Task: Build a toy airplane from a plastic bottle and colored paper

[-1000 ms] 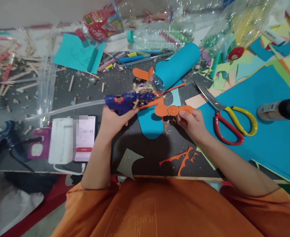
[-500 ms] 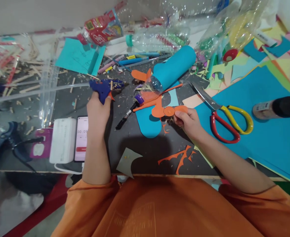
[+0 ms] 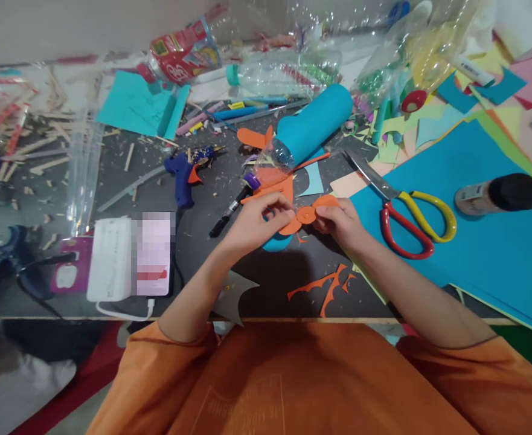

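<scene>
1. right grip pinches one lobe of the orange paper piece, over the tabletop
2. left grip is narrow at the opposite lobe; whether it clasps, i cannot tell
3. a disc already sits on the piece's centre, so that join looks done
4. blue-wrapped bottle lies beyond, apparently unattached to the piece; assembly looks unfinished
5. glue gun lies out of either grip; orange offcuts suggest shaping is largely done

One pair of scissors is counted. To its left, one left hand, one right hand and one orange paper propeller are seen; farther left, one orange-triggered glue gun, one phone and one white box. To its right, one black-capped bottle is found; near its tips, one blue roll.
</scene>
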A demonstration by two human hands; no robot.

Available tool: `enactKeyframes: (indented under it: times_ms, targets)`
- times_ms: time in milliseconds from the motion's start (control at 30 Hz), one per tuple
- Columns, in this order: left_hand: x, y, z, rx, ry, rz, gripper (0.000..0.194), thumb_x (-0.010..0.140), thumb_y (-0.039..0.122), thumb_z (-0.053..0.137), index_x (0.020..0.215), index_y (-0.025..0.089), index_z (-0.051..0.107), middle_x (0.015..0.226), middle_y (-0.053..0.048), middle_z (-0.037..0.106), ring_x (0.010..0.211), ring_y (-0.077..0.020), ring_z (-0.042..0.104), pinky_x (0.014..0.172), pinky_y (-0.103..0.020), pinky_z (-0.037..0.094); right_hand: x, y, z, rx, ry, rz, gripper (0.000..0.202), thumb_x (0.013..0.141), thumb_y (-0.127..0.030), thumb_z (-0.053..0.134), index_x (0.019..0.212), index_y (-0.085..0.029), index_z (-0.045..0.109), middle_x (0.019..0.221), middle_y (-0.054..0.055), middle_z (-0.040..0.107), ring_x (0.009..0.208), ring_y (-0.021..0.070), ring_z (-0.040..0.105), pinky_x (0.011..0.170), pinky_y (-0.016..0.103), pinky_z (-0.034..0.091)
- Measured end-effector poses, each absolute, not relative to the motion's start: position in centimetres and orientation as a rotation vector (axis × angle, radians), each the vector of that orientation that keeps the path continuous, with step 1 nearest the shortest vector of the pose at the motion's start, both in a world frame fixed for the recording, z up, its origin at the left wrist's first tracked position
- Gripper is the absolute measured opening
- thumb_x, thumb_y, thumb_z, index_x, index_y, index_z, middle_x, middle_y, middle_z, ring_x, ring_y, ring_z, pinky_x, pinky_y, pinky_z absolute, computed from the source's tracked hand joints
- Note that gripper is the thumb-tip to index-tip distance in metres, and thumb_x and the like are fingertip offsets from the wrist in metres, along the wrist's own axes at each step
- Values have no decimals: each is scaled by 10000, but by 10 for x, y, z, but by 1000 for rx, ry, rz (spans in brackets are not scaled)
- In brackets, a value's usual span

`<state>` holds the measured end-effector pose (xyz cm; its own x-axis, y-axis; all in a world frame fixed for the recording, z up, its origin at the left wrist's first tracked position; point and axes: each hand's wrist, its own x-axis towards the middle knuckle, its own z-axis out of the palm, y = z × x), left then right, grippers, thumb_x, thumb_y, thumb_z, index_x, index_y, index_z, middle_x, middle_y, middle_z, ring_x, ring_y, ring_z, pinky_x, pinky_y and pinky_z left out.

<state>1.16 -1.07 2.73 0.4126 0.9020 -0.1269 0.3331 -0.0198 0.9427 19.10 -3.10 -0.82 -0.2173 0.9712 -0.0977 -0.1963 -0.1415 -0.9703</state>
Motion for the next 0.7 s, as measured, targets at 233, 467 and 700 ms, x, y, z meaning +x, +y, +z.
enactKeyframes:
  times_ms: [233,467,700]
  targets:
    - [9,-14,16,1421,1183,816,276,726,423,631,619,202,507,572,39,461,533,-100,439,533,-244,414,187,-20,-5,-1107,-1135,1344,396,839,-548,479,635,-211,518,547,-10,496,458,100,449,441,251,372]
    - [-5,-6,-7,1311,1531,1466,367,857,595,464,843,236,540,808,-10,592,813,-156,605,773,-285,505,208,51,24,-1328,-2070,213,365,889,-274,484,1253,-243,496,1402,108,458,1394,313,300,1128,581,241]
    - [-6,2,-6,1232,1361,1448,380,853,579,482,998,239,569,1232,-65,608,1185,-207,572,990,-323,468,206,80,9,-1247,-2434,106,413,917,-160,464,1314,-272,458,1377,92,492,1444,328,227,1155,680,106]
